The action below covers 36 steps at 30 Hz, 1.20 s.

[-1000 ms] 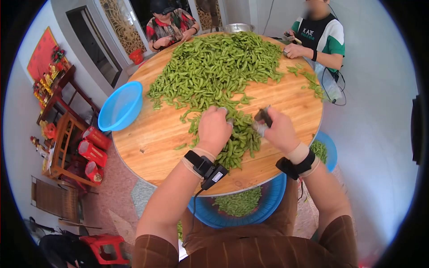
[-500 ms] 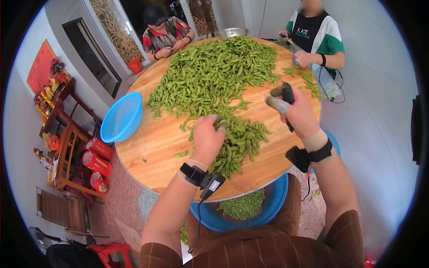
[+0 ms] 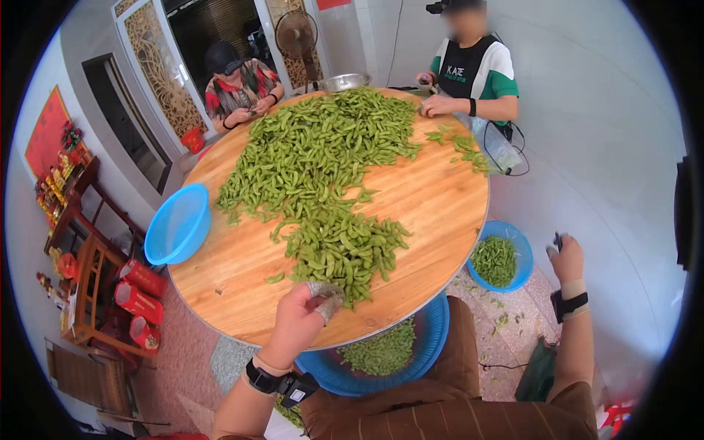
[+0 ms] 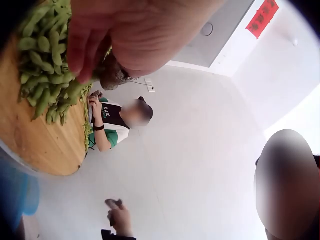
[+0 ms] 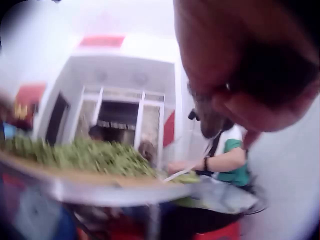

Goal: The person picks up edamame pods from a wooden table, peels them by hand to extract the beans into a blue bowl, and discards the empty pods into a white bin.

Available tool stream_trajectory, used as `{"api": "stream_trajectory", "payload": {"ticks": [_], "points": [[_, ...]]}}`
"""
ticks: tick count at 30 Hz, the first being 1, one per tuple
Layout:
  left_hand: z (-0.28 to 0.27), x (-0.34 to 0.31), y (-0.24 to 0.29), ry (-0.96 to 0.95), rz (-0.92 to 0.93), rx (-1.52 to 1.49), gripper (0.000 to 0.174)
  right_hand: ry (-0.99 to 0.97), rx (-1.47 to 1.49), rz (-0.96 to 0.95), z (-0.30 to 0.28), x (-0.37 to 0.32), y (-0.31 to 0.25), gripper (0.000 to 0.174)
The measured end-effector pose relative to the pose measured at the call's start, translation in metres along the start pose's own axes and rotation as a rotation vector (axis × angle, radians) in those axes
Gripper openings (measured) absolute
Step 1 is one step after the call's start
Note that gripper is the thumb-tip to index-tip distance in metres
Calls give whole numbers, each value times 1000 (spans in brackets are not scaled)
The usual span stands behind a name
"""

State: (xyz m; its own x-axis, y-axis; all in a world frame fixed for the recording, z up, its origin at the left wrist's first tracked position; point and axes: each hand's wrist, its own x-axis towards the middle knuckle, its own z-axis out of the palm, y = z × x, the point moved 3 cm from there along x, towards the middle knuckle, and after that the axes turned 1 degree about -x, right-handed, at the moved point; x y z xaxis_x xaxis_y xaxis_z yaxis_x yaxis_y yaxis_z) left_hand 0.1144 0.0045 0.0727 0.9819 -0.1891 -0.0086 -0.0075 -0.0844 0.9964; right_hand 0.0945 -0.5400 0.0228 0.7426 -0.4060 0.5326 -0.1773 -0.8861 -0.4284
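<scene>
My left hand [image 3: 304, 312] is at the front edge of a pile of green soybean pods [image 3: 345, 249] on the round wooden table [image 3: 433, 257]. Its fingers point down onto the pods [image 4: 45, 90] in the left wrist view, with thumb and fingers apart; grey wrapping covers the thumb and index tips. Out past the table's right edge, my right hand [image 3: 568, 258] grips a small black-handled tool [image 3: 559, 240], most of it hidden in the palm. In the right wrist view this hand [image 5: 240, 65] is dark and blurred, with a wrapped thumb tip showing.
A blue basin of pods [image 3: 374, 352] sits below the table's front edge. Another blue basin [image 3: 522, 257] with green pieces stands on the floor at right. An empty blue basin [image 3: 176, 224] rests at the table's left. Two people [image 3: 238, 88] work at the far side, beside a larger pod heap [image 3: 323, 139].
My right hand has swung from over the pods out to the right, beyond the table, still gripping the tool. The left hand has drawn back toward the table's front edge. The head view has shifted.
</scene>
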Motion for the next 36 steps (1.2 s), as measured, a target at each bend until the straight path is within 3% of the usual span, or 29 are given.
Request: {"api": "stream_trajectory", "payload": {"ticks": [1, 2, 4, 5, 7, 9, 13, 17, 21, 25, 28, 33, 34, 36], "points": [[2, -6, 3, -18, -13, -23, 24, 167, -484, -304, 2, -13, 14, 24], [4, -11, 5, -34, -28, -45, 24, 172, -485, -306, 1, -22, 24, 24], [5, -16, 1, -41, -16, -44, 23, -55, -339, -62, 4, -35, 44, 20], [6, -19, 1, -52, -12, -39, 23, -52, -338, -65, 5, -42, 46, 20], [10, -26, 5, -54, -3, -28, 23, -310, -178, 32, 12, -56, 36, 19], [17, -34, 4, -58, 1, -30, 23, -706, 294, 438, -1, -70, -45, 23], [42, -56, -16, -149, -95, -177, 24, -918, 691, 166, -3, -117, -172, 26], [62, -73, -38, -204, -97, -345, 25, -1127, 1036, 119, 11, -163, -242, 30], [59, -90, -66, -218, 0, -328, 26, -1173, 1135, 125, 29, -187, -264, 29], [52, -113, -78, -122, -141, -383, 24, -1299, 1137, 87, 40, -206, -269, 23], [44, -120, -77, -41, -201, -421, 22, -991, 920, -316, 39, -208, -276, 31], [47, -129, -78, -39, -271, -448, 20, -1056, 738, -378, 40, -214, -273, 30], [47, -128, -78, -34, -264, -448, 20, -1008, 872, -329, 41, -213, -270, 31], [51, -132, -82, -231, -241, -146, 22, -985, 1009, -295, 47, -214, -264, 32]]}}
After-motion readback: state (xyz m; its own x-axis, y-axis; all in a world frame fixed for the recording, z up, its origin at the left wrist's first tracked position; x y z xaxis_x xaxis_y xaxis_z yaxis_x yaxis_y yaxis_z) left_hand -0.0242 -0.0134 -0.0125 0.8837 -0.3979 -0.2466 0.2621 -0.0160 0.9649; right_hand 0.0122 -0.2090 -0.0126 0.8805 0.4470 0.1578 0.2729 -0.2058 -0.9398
